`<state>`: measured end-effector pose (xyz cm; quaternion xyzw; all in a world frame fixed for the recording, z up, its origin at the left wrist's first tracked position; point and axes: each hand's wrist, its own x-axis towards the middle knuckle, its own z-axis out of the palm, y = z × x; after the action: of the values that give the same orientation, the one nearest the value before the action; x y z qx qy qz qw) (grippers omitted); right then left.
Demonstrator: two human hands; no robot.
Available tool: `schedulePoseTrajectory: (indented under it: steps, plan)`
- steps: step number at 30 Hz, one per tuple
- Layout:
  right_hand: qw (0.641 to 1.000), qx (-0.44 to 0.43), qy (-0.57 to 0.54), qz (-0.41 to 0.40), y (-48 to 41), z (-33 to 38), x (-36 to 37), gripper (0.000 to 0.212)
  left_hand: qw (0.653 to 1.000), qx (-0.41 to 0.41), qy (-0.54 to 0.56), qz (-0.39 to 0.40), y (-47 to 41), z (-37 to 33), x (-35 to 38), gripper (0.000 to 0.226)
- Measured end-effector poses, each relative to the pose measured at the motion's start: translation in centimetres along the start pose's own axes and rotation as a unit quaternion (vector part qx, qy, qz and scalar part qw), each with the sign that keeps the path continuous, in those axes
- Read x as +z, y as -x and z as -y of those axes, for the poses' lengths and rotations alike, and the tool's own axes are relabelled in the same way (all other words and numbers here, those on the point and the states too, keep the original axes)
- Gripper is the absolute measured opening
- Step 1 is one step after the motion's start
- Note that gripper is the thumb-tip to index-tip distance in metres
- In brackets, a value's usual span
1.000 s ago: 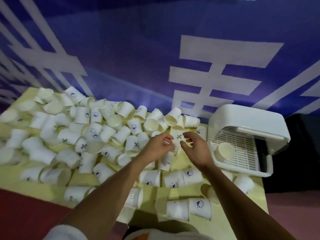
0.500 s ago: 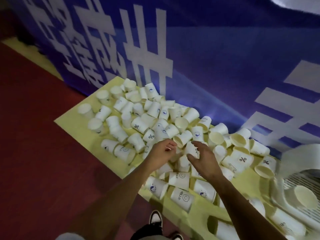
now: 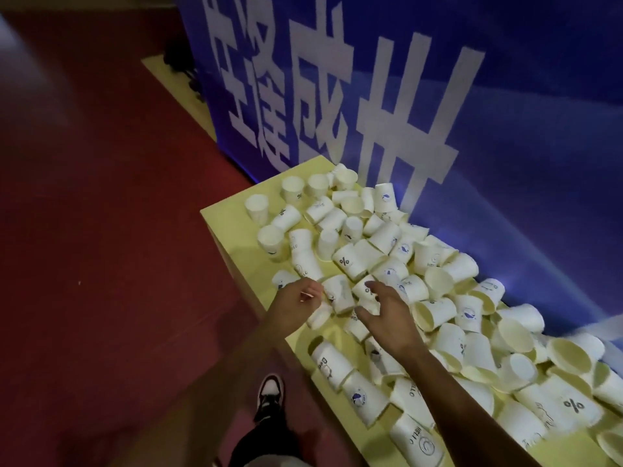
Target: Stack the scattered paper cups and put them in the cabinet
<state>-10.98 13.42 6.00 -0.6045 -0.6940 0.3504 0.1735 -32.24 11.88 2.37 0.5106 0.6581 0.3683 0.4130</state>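
Observation:
Many white paper cups [image 3: 435,284] lie scattered on a yellow table [image 3: 229,224]. Most are on their sides, and a few stand at the far left end. My left hand [image 3: 296,305] hovers at the table's front edge with its fingers bunched and nothing visible in them. It is just left of a tipped cup [image 3: 338,293]. My right hand [image 3: 384,315] is held over the cups with its fingers spread, and it holds nothing. The cabinet is out of view.
A blue banner [image 3: 505,146] with large white characters stands right behind the table. Red floor [image 3: 101,264] lies to the left and front. My shoe [image 3: 269,396] is close to the table's front edge.
The view has swung left, so the white cabinet on the right has left the frame. Both hands have moved left along the table and the right hand has spread its fingers.

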Motion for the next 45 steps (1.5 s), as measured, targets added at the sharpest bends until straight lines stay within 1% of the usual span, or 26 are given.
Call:
schedulePoseTrajectory:
  steps: [8,11,17,21,24,26,27,28,30,33,36,38,41,45]
  plan:
    - [0.999,0.009,0.029,0.032,-12.6,6.5,6.3,0.061,0.999,-0.037,0.006,-0.007,-11.0,6.0,-9.2,0.015]
    - [0.998,0.012,0.04,0.046,-17.5,9.2,8.2,0.063,0.998,-0.058,0.012,-0.028,-15.7,7.3,-13.0,0.015]
    - [0.995,0.044,0.052,0.066,-25.4,12.2,10.5,0.064,0.992,-0.106,0.017,-0.065,-23.1,8.3,-17.4,0.032]
    - [0.994,0.051,0.079,0.055,-30.4,13.3,11.1,0.067,0.987,-0.137,0.014,-0.086,-26.5,9.8,-18.0,0.061]
    - [0.993,0.045,0.104,0.043,-33.9,14.0,11.5,0.069,0.985,-0.162,0.038,-0.054,-28.7,11.0,-18.1,0.089]
    - [0.991,0.032,0.126,0.035,-35.9,14.1,12.2,0.075,0.982,-0.183,0.042,-0.034,-30.0,11.7,-18.1,0.113]
    - [0.988,0.024,0.147,0.03,-36.7,14.0,12.8,0.079,0.981,-0.188,0.034,-0.03,-30.5,12.0,-17.9,0.122]
    - [0.984,0.014,0.176,0.024,-37.5,13.9,13.3,0.082,0.982,-0.185,0.023,-0.025,-30.9,12.4,-17.7,0.125]
    - [0.972,-0.003,0.233,0.012,-38.9,13.7,14.4,0.087,0.986,-0.163,0.01,-0.011,-31.2,13.0,-17.3,0.118]
    - [0.956,-0.017,0.293,0.004,-41.1,13.9,15.3,0.091,0.99,-0.142,0.015,-0.017,-31.5,13.7,-17.0,0.112]
    - [0.944,-0.007,0.33,0.006,-42.9,13.7,15.6,0.095,0.991,-0.125,0.029,-0.031,-31.9,13.8,-16.9,0.104]
    - [0.941,0.001,0.337,0.015,-43.6,13.5,15.7,0.093,0.992,-0.114,0.048,-0.037,-32.0,13.4,-16.8,0.094]
    - [0.945,-0.019,0.326,-0.009,-43.7,13.2,15.6,0.083,0.991,-0.111,0.059,-0.049,-32.0,12.8,-16.8,0.077]
    - [0.962,-0.045,0.265,-0.049,-42.9,13.8,15.0,0.08,0.991,-0.105,0.065,-0.055,-32.4,11.3,-17.3,0.071]
